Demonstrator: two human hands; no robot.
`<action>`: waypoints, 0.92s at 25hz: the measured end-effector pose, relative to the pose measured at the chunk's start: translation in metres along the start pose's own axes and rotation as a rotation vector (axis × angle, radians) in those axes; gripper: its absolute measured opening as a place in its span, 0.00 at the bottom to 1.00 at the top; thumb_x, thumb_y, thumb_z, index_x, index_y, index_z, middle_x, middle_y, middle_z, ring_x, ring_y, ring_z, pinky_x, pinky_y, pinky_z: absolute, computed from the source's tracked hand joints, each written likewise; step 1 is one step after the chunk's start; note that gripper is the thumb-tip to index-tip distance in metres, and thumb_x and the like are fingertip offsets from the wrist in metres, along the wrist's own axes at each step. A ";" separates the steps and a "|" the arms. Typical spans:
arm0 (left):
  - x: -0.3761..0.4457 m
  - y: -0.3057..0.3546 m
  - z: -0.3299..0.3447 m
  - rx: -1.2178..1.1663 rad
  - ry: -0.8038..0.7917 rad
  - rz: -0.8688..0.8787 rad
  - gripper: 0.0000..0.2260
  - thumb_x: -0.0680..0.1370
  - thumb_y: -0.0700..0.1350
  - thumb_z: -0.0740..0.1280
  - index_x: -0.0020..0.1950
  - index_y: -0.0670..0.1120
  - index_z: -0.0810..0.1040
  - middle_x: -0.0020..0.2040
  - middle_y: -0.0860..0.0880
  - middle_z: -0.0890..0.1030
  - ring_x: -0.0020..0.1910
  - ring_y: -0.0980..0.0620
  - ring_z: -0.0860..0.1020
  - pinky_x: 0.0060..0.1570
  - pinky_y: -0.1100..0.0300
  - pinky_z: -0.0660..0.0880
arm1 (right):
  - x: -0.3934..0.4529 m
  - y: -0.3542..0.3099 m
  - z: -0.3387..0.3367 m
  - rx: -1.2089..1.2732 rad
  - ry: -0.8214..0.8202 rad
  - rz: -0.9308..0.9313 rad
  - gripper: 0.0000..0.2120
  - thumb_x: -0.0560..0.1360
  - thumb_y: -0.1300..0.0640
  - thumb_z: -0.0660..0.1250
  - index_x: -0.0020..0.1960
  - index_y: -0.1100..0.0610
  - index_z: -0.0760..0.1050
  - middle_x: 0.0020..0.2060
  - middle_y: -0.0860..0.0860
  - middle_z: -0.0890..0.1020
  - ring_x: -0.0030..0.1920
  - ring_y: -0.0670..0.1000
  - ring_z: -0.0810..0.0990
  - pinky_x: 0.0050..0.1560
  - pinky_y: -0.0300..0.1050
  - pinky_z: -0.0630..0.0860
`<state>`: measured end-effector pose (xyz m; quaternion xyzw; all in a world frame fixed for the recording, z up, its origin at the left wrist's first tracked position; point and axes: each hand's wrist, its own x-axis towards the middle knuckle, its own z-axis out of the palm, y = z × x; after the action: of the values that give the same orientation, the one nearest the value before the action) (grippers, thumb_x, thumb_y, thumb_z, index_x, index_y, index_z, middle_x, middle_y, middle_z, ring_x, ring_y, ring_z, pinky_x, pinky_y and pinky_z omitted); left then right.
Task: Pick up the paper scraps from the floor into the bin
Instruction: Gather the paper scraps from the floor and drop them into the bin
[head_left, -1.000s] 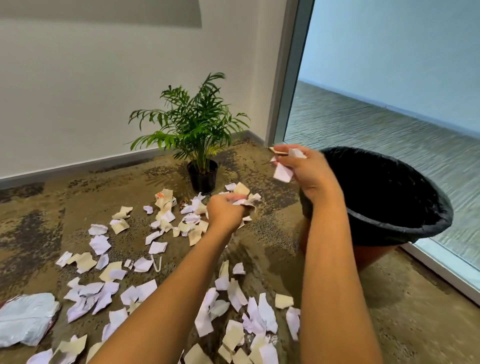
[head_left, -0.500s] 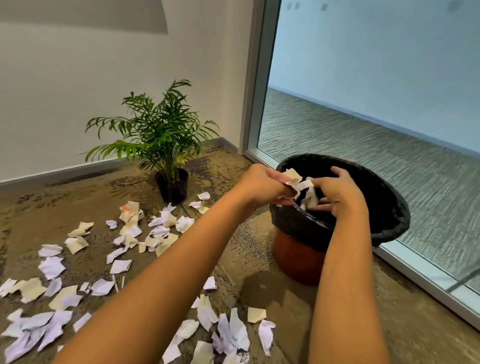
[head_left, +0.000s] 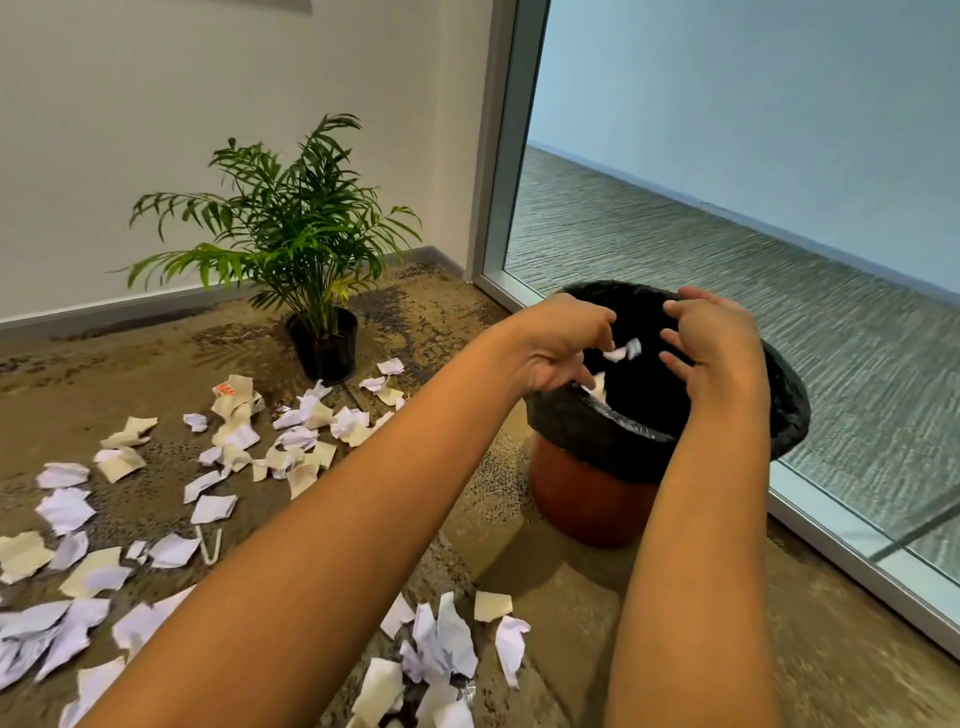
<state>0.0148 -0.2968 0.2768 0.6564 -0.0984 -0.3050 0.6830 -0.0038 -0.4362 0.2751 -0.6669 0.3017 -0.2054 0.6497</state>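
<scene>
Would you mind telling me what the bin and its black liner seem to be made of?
The bin looks like smooth plastic or glazed ceramic: its reddish-brown rounded wall carries a soft sheen, so I cannot say which. The black liner looks like thin plastic film, crinkled and faintly glossy where it folds over the rim.

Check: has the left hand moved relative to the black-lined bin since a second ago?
Yes. The left hand went from the floor scraps rightward to over the black-lined bin rim.
</scene>
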 end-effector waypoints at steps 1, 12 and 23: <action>-0.001 -0.005 -0.003 -0.032 0.019 0.000 0.20 0.77 0.26 0.56 0.68 0.37 0.72 0.72 0.36 0.66 0.74 0.38 0.60 0.65 0.37 0.67 | -0.003 -0.001 0.002 0.001 -0.003 0.000 0.15 0.78 0.62 0.63 0.63 0.52 0.76 0.48 0.49 0.79 0.56 0.52 0.79 0.59 0.52 0.76; -0.034 -0.048 -0.095 -0.213 0.299 -0.040 0.08 0.81 0.37 0.61 0.56 0.41 0.78 0.53 0.41 0.77 0.46 0.46 0.77 0.50 0.53 0.79 | -0.063 0.000 0.094 0.237 -0.372 -0.059 0.08 0.79 0.59 0.64 0.56 0.50 0.76 0.52 0.47 0.82 0.50 0.45 0.81 0.47 0.39 0.76; -0.104 -0.191 -0.194 0.297 0.574 -0.273 0.08 0.79 0.38 0.63 0.55 0.43 0.78 0.52 0.42 0.78 0.44 0.48 0.75 0.41 0.59 0.71 | -0.112 0.188 0.190 -0.998 -0.827 -0.080 0.20 0.79 0.65 0.58 0.70 0.61 0.71 0.67 0.59 0.75 0.59 0.56 0.76 0.55 0.47 0.76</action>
<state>-0.0193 -0.0683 0.0983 0.8147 0.1431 -0.1790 0.5327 0.0155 -0.2153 0.0884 -0.9234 0.0607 0.2093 0.3160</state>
